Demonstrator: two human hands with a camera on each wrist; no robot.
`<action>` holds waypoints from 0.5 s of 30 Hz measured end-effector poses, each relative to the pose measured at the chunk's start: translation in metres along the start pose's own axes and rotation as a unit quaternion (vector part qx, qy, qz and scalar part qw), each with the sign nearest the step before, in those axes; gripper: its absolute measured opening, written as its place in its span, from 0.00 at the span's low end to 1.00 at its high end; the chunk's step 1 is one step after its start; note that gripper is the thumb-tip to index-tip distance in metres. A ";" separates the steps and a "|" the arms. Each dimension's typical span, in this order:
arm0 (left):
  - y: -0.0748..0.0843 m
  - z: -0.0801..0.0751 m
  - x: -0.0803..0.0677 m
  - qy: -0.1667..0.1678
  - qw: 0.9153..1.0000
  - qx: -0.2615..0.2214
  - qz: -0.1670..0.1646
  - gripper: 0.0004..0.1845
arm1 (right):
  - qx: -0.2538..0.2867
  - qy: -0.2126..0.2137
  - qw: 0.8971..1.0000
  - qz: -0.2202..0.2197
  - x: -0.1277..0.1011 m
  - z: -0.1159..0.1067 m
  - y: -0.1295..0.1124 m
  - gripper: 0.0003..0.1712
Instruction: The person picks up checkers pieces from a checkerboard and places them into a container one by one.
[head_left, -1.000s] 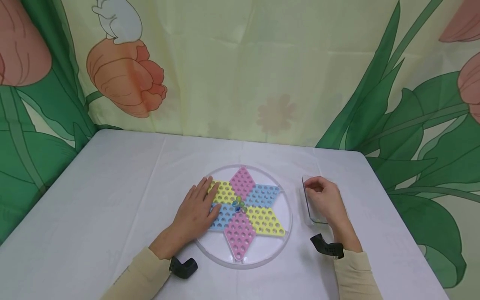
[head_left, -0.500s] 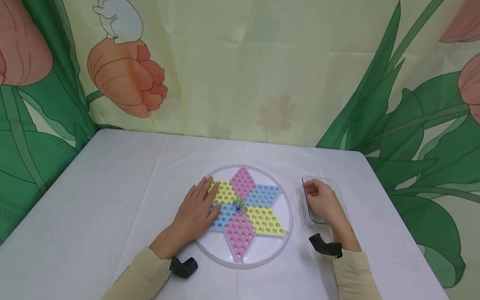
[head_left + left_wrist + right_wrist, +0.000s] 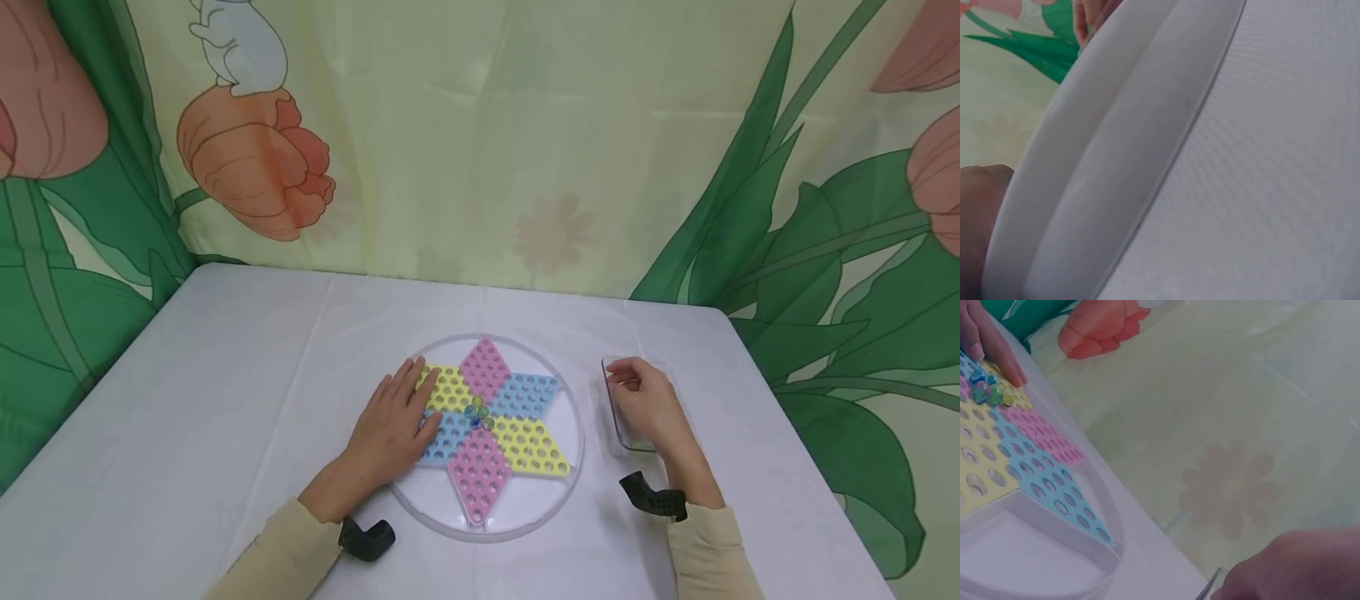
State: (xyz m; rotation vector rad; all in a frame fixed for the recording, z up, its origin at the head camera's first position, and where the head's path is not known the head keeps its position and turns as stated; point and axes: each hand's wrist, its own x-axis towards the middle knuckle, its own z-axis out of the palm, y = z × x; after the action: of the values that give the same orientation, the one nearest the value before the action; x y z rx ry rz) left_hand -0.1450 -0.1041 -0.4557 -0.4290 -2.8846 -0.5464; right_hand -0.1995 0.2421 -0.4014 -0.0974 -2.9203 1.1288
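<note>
A round white board (image 3: 551,500) carries a six-pointed star of pink, yellow and blue peg fields (image 3: 525,446). A small cluster of glass marbles (image 3: 477,412) sits at its centre, also seen as marbles (image 3: 988,387) in the right wrist view. My left hand (image 3: 401,408) lies flat on the board's left side, its straight fingers just left of the marbles. My right hand (image 3: 626,387) hovers over a clear plastic tray (image 3: 617,433) to the right of the board. Its fingers curl down into the tray's far end and hide what they touch.
A white cloth covers the table (image 3: 225,400). A flower-print curtain (image 3: 525,142) hangs close behind it. The table's right edge (image 3: 795,425) runs just beyond the tray. In the left wrist view the board's rim (image 3: 1104,162) fills the frame.
My right hand's fingers shifted slightly over the tray's far end. The left hand stayed flat on the board, and the head view tilted a little.
</note>
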 end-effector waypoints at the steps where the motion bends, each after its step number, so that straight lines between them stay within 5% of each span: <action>1: 0.000 0.000 0.000 -0.001 1.000 -0.001 0.000 0.33 | 0.003 0.016 1.000 0.002 -0.001 0.000 -0.001 0.16; 7: 0.000 0.000 -0.001 0.003 1.000 0.001 0.002 0.33 | 0.042 0.087 0.995 -0.018 -0.004 -0.003 -0.011 0.14; 15: 0.000 0.000 -0.003 0.000 1.000 -0.002 0.000 0.33 | 0.107 0.069 0.991 -0.040 -0.011 -0.004 -0.027 0.16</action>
State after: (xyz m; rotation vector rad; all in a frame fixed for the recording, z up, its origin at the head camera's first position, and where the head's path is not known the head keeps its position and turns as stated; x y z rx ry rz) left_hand -0.1425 -0.1048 -0.4558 -0.4293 -2.8839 -0.5510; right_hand -0.1894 0.2240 -0.3796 -0.0520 -2.6412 1.3529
